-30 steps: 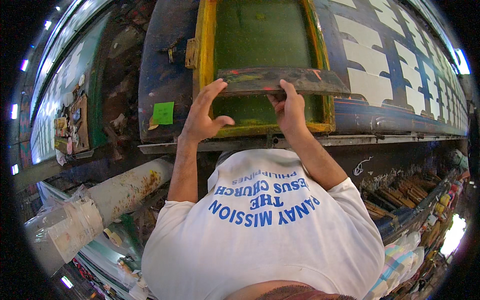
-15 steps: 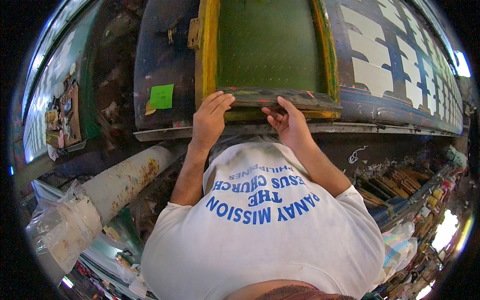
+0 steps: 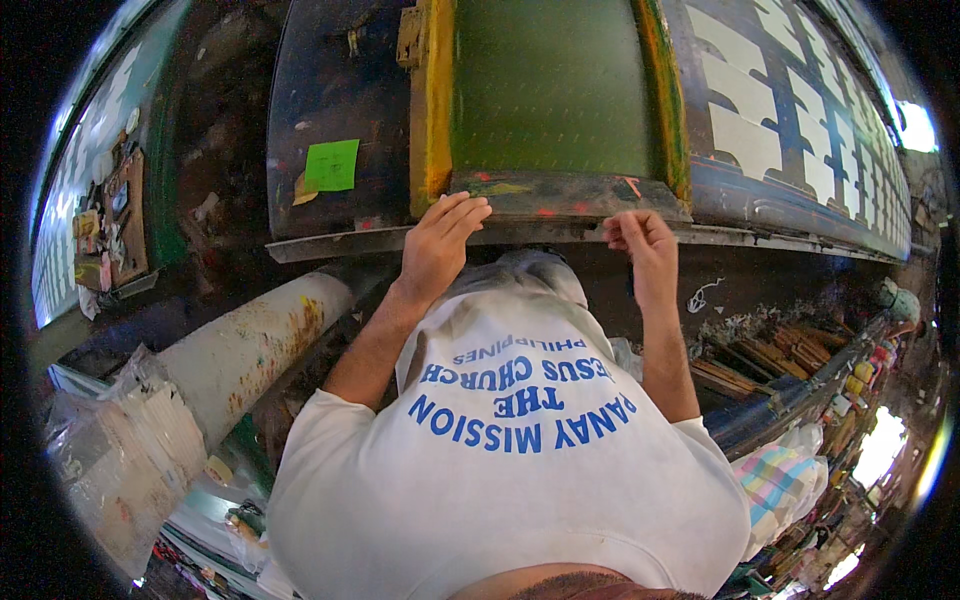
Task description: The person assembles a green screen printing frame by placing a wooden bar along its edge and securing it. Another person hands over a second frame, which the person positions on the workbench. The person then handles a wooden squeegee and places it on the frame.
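My left hand (image 3: 440,240) lies with fingers stretched and side by side at the left end of a dark, paint-marked board (image 3: 560,195). That board runs across the near end of a screen-printing frame (image 3: 432,110) with yellow-stained wooden sides and green mesh (image 3: 550,90). My right hand (image 3: 648,245) is at the board's near edge, towards its right end. Its fingers are curled together with the tips by the board; anything between them is too small or hidden to make out.
The frame rests on a dark table with a metal front edge (image 3: 340,240). A green paper note (image 3: 332,165) lies left of it, white cut sheets (image 3: 745,135) to the right. Below left is a paint-stained pipe (image 3: 250,350); wood strips (image 3: 760,360) lie below right.
My right hand has moved right along the board and its fingers have curled in. My left hand stays at the left end. The board now shows a broader face.
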Demonstrator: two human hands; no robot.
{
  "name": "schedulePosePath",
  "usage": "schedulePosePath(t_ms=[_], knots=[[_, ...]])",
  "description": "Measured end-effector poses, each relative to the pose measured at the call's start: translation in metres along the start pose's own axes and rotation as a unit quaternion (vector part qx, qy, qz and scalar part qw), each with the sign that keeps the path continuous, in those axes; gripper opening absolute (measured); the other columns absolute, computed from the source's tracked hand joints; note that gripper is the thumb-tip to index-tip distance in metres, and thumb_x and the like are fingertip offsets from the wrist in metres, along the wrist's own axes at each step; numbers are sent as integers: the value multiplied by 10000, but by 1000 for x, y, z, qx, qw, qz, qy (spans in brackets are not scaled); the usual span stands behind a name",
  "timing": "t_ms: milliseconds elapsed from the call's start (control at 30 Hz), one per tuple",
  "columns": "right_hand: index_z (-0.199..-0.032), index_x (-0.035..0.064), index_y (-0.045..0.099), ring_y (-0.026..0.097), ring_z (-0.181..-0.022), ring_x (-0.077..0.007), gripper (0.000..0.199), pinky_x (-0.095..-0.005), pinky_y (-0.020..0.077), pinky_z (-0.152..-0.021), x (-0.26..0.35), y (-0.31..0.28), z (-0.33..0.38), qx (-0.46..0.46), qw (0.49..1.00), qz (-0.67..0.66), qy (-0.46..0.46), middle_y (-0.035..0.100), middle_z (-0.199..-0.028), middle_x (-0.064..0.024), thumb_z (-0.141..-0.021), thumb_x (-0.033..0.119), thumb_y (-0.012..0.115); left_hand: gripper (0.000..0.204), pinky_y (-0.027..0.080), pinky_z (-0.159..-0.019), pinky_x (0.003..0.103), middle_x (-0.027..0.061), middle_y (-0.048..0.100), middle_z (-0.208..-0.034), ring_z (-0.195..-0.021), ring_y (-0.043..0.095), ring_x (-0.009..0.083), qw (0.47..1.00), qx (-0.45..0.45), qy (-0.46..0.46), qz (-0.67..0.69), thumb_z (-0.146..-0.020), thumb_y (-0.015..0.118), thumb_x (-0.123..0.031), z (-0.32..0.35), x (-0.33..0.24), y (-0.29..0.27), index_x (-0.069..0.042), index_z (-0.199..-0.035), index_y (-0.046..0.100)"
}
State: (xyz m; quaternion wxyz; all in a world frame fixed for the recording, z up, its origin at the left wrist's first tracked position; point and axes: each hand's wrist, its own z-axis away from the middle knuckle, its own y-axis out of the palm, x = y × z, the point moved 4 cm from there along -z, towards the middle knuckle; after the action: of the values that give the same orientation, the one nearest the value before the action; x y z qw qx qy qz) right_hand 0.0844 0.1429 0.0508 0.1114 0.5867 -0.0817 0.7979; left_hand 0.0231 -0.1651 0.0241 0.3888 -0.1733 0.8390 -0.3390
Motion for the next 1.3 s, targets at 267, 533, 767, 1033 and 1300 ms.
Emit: schedulePosePath(t_ms=[267, 533, 767, 1033, 1300], knots=[[-1229, 90, 752, 730, -1015, -356, 255, -421, 587, -885, 38, 23, -127, 105, 852, 439, -265, 769, -1106, -126, -999, 195, 717, 331, 576, -1035, 413, 64, 762, -1229, -1218, 690, 297, 1000, 13, -23, -6, -865, 766, 14, 6, -16, -4, -66, -1185, 740], [-1254, 132, 738, 699, -1082, -368, 300, -469, 604, -914, -18, 72, -222, 269, 717, 548, -336, 674, -1180, -112, -966, 213, 713, 334, 518, -1105, 468, 119, 682, -1369, -1323, 625, 340, 996, -31, -66, -43, -913, 793, -53, 13, -29, -11, -59, -1239, 718], [-1039, 100, 665, 687, -1028, -356, 152, -471, 603, -855, -43, 74, -253, 331, 688, 501, -408, 623, -1080, -118, -893, 113, 703, 289, 520, -1069, 467, 177, 637, -1353, -1240, 626, 353, 973, -163, -135, -90, -978, 759, -96, 23, -58, -21, -22, -1251, 701], [-1027, 26, 585, 631, -1061, -404, 100, -475, 556, -900, -11, 57, -224, 346, 738, 452, -362, 580, -1085, -184, -985, 114, 608, 246, 578, -993, 404, 175, 649, -1318, -1172, 662, 334, 971, -188, -119, -87, -973, 728, -15, -7, -104, 17, -17, -1218, 708], [-1053, -21, 620, 600, -991, -364, 254, -420, 495, -892, 62, -90, -138, 309, 855, 296, -293, 589, -1029, -188, -1107, 194, 494, 291, 563, -963, 417, 142, 648, -1261, -1151, 658, 325, 986, -152, -72, 8, -969, 736, -22, -44, -139, 60, -52, -1255, 691]])
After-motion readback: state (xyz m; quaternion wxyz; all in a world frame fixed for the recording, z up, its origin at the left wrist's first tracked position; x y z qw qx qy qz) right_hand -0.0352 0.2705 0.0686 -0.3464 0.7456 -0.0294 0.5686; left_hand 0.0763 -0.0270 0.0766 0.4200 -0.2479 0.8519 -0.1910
